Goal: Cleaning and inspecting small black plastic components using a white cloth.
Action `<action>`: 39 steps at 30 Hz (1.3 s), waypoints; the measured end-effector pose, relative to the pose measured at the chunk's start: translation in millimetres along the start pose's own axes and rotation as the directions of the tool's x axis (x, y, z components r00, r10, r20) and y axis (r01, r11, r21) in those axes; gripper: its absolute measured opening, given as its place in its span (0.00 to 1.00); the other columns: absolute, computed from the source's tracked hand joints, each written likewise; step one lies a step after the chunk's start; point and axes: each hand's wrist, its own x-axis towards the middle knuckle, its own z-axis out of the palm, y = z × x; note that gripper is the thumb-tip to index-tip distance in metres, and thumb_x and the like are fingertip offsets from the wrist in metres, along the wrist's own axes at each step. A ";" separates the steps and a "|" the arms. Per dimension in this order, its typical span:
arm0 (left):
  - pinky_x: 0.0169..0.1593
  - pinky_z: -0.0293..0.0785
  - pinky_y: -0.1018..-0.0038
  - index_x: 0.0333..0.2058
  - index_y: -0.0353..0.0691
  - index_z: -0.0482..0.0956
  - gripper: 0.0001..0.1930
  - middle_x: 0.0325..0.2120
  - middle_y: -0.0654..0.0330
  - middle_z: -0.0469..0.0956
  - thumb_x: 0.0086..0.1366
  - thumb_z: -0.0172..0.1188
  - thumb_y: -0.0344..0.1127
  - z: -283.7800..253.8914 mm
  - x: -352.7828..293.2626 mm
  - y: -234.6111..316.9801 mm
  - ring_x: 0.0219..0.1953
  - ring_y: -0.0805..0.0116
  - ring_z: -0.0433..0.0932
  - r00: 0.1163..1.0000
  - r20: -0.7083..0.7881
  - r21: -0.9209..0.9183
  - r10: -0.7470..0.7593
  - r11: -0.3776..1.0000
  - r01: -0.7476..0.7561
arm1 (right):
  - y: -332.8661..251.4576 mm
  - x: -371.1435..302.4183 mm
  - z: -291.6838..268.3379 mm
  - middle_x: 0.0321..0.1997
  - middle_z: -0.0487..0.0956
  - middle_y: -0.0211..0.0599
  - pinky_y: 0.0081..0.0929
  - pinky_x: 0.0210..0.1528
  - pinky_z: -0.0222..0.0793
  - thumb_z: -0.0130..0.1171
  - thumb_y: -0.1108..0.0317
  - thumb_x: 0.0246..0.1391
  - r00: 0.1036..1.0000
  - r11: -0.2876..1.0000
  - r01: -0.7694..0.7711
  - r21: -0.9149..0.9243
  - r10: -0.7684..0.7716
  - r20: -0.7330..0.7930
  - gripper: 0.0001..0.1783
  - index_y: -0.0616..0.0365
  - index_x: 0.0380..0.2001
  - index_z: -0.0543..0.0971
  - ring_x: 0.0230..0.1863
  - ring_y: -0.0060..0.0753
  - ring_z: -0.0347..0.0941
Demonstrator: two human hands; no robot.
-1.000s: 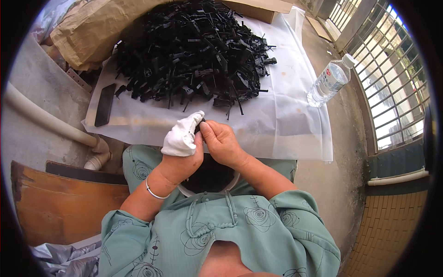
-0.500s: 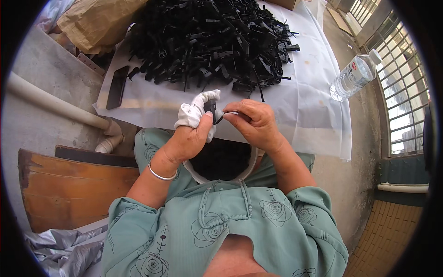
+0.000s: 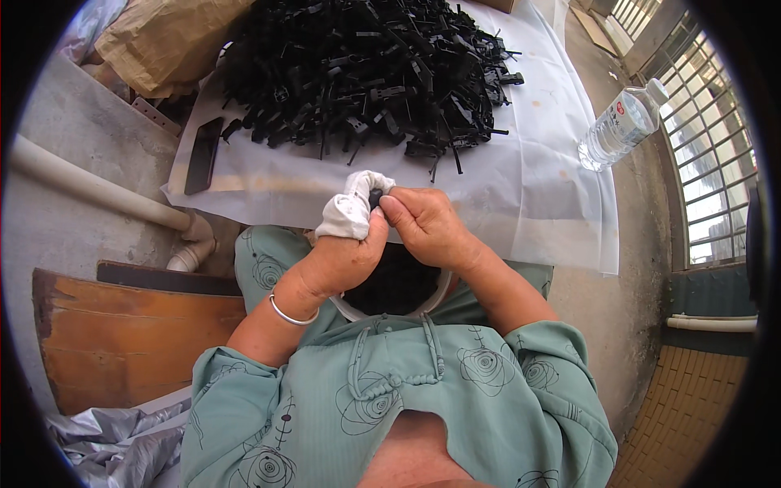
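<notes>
A small black plastic part point(image 3: 375, 198) is held up over the near edge of the sheet-covered table. My left hand point(image 3: 351, 259), its fingers wrapped in white cloth point(image 3: 348, 213) that may be a glove, is closed around it, thumb on the near side. My right hand point(image 3: 427, 228) is closed too, its thumb and bent forefinger pressed against the same part. Most of the part is hidden by my fingers. Beyond my hands lies a large heap of black plastic parts point(image 3: 366, 85), some with thin strips sticking out. Below them, a white bucket point(image 3: 443, 291) between my knees holds dark contents.
White plastic sheeting point(image 3: 521, 191) covers the table. A dark phone point(image 3: 203, 156) lies at its left, near a brown paper bag point(image 3: 159, 49). On the right side stands a clear water bottle point(image 3: 622, 128). A wooden board point(image 3: 134, 333) and a pale pipe point(image 3: 98, 180) are at left.
My right hand has moved left and closed in on the black part beside my left hand. A thin dark strip between the hands no longer shows.
</notes>
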 end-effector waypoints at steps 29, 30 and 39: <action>0.19 0.64 0.84 0.38 0.40 0.71 0.08 0.29 0.62 0.75 0.64 0.53 0.36 -3.4 0.6 -13.6 0.21 0.76 0.71 0.785 0.235 -0.891 -0.573 0.195 0.410 | 10.0 -4.1 -13.0 0.17 0.68 0.32 0.22 0.18 0.58 0.65 0.77 0.39 0.939 0.949 0.171 -0.264 -0.238 -0.247 0.10 0.58 0.29 0.76 0.16 0.25 0.62; 0.20 0.65 0.84 0.39 0.40 0.70 0.09 0.30 0.62 0.75 0.63 0.54 0.36 -3.3 0.4 -13.6 0.23 0.77 0.72 0.794 0.218 -0.902 -0.568 0.193 0.386 | 10.7 -3.9 -12.5 0.17 0.68 0.32 0.22 0.18 0.58 0.65 0.77 0.39 0.939 0.949 0.173 -0.263 -0.239 -0.246 0.10 0.58 0.29 0.76 0.16 0.25 0.62; 0.26 0.68 0.84 0.46 0.36 0.69 0.13 0.32 0.61 0.75 0.63 0.54 0.29 -0.2 1.9 -7.5 0.28 0.79 0.73 0.904 0.076 -0.821 -0.422 0.488 0.297 | 8.7 -4.7 -15.7 0.20 0.71 0.34 0.29 0.20 0.64 0.64 0.69 0.42 0.966 0.919 0.259 -0.296 -0.249 0.073 0.09 0.56 0.27 0.75 0.19 0.38 0.69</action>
